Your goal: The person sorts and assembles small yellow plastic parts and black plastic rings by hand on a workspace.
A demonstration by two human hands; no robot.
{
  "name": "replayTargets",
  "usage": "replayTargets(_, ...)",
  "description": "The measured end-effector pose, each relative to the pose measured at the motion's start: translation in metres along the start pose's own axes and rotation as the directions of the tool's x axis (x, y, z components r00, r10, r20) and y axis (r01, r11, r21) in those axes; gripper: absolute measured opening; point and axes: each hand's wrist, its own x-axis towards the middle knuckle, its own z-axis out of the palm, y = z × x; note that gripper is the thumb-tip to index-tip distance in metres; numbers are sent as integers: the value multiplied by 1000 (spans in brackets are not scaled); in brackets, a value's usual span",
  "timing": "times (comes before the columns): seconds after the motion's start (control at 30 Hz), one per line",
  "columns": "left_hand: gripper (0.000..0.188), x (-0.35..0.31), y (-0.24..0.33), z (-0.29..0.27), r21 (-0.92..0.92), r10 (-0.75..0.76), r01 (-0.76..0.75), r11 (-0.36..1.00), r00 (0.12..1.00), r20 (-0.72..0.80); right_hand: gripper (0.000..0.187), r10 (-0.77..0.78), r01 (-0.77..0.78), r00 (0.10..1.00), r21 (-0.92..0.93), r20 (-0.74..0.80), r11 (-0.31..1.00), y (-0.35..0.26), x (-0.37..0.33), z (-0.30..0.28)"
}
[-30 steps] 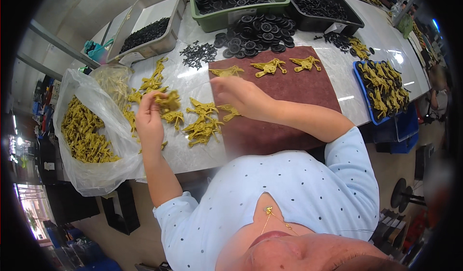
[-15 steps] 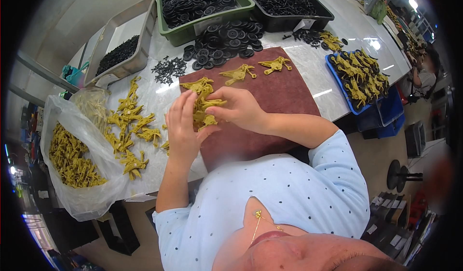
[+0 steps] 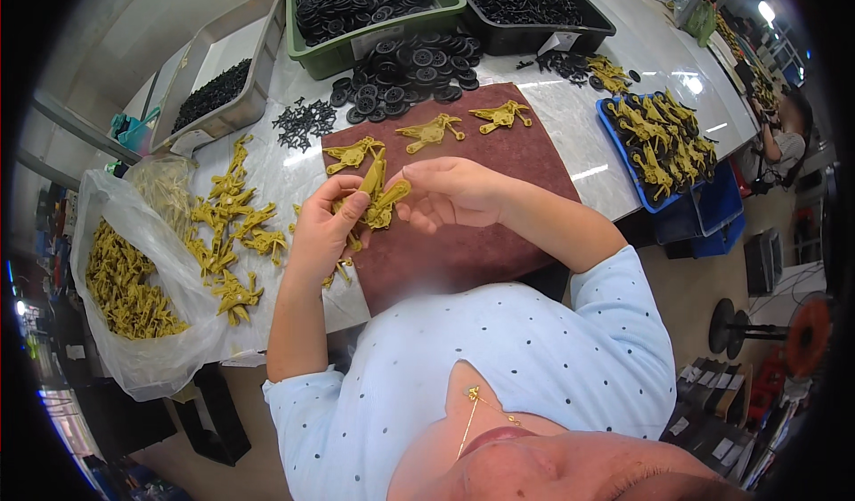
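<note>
My left hand point(image 3: 322, 225) is closed around several yellow plastic pieces point(image 3: 381, 200), flat frame-like shapes resembling toy motorbike bodies; its thumb presses on them. My right hand point(image 3: 456, 189) is just beside these pieces, fingers loosely curled and apart, the fingertips at their right edge. Whether it touches them I cannot tell. Both hands are above a dark red cloth mat point(image 3: 534, 162). Along the mat's far side three similar yellow pieces lie in a row: a left one point(image 3: 352, 154), a middle one point(image 3: 431, 132) and a right one point(image 3: 500, 117).
Loose yellow pieces point(image 3: 233, 216) and a plastic bag point(image 3: 200, 309) full of them are at left. Black wheels point(image 3: 392, 96) lie beyond the mat, before a green bin point(image 3: 383, 38), a black bin point(image 3: 552, 40) and a grey bin point(image 3: 249, 105). A blue tray point(image 3: 616, 149) stands right.
The left piece on the mat now lies free of my hands. My right hand has moved slightly right and loosened, while the left keeps the bunch, now tilted more upright.
</note>
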Motion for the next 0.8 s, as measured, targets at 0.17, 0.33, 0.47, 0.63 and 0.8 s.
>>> replayTargets(0.17,37,-3,-8,9,415,379,-296,860,916,-133,32,-31,19,996,-135,-86,991,1,-4,4)
replayTargets(0.33,57,-12,8,6,-442,283,-195,875,949,142,25,-130,108,983,-163,-132,981,4,-5,-6)
replayTargets(0.47,60,-14,-1,19,-22,470,-472,881,868,161,24,-132,140,984,62,-121,988,10,-2,-7)
replayTargets(0.63,55,-5,-15,30,651,672,-617,442,709,216,24,-92,66,973,-128,-210,990,27,2,1)
replayTargets(0.8,72,5,-57,51,484,852,-791,375,499,156,25,-108,128,988,180,-113,975,52,8,-8)
